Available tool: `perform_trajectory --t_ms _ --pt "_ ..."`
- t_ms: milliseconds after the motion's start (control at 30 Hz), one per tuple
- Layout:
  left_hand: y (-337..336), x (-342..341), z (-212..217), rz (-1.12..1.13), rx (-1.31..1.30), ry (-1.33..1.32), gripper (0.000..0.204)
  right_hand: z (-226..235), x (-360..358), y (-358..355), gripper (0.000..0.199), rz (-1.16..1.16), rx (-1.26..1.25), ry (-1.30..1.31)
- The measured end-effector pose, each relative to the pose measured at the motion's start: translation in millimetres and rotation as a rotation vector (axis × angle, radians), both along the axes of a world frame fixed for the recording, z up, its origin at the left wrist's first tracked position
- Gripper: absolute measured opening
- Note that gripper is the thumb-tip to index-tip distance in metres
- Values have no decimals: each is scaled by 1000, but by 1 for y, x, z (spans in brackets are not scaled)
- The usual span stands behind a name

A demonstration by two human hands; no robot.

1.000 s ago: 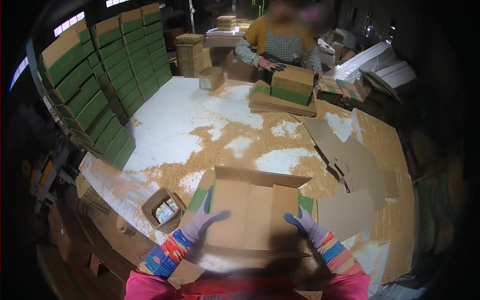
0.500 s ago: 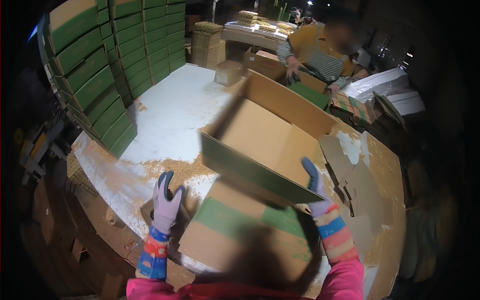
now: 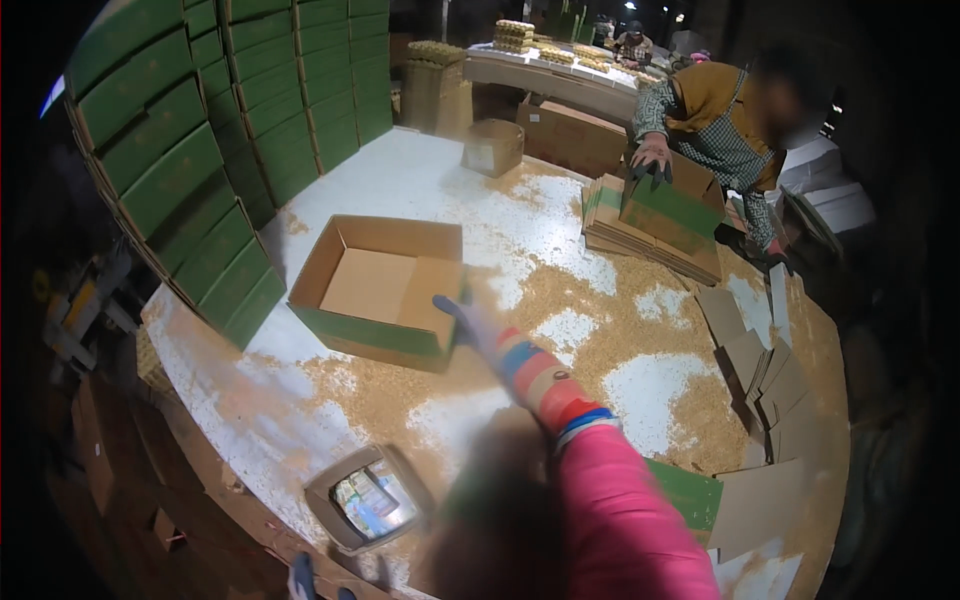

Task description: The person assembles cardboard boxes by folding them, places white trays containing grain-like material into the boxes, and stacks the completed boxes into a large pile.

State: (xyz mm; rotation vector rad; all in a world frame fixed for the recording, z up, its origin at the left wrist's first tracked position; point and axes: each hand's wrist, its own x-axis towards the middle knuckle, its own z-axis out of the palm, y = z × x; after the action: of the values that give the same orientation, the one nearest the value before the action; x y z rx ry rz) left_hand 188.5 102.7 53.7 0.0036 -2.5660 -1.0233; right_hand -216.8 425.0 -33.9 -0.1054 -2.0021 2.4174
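At view's btm, L hand (image 3: 302, 578) mostly hidden.

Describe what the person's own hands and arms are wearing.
The right hand wears a pale lavender glove with a dark blue thumb tip. Above it come a cuff banded in red, beige and blue, then a bright pink sleeve. The left hand, mostly cut off, shows a similar glove.

Room over tabletop (image 3: 655, 395) between pink sleeve (image 3: 622, 492) and cardboard sheets (image 3: 783, 390), open box (image 3: 372, 338) and green cartons (image 3: 185, 190) blocking left
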Motion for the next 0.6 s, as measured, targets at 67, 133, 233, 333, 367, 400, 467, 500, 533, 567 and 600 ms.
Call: perform_trajectory --t_ms 67,133,233,333,367,400,467,500,533,567,600 --pt "21 3 3 -180 31 -14 48 -8 6 42 65 81 -26 -65" --pt "46 1 5 -292 -65 -65 47 -11 20 88 67 125 -79 -77" --pt "84 -2 3 -137 612 -488 52 -7 63 163 67 8 -89 -78" --pt "108 -4 -9 -117 514 -496 61 0 139 247 76 -55 -171 -187" --pt "112 -3 -15 -82 457 -534 68 0 170 274 77 -60 -199 -172" --pt "114 1 -21 -15 777 -558 66 -2 204 302 78 -107 -171 -193" --pt "116 10 -32 -62 695 -446 63 -12 268 350 81 -172 -114 -195" --pt "116 11 -37 -97 782 -443 62 -18 293 370 83 -221 -88 -195" --pt "120 22 -39 -66 775 -553 62 -22 321 386 72 -207 -106 -130" --pt "125 28 -40 -73 789 -601 61 -21 337 400 66 -310 195 -222" --pt "134 38 -37 -104 829 -618 60 -12 351 413 61 -375 451 -308"
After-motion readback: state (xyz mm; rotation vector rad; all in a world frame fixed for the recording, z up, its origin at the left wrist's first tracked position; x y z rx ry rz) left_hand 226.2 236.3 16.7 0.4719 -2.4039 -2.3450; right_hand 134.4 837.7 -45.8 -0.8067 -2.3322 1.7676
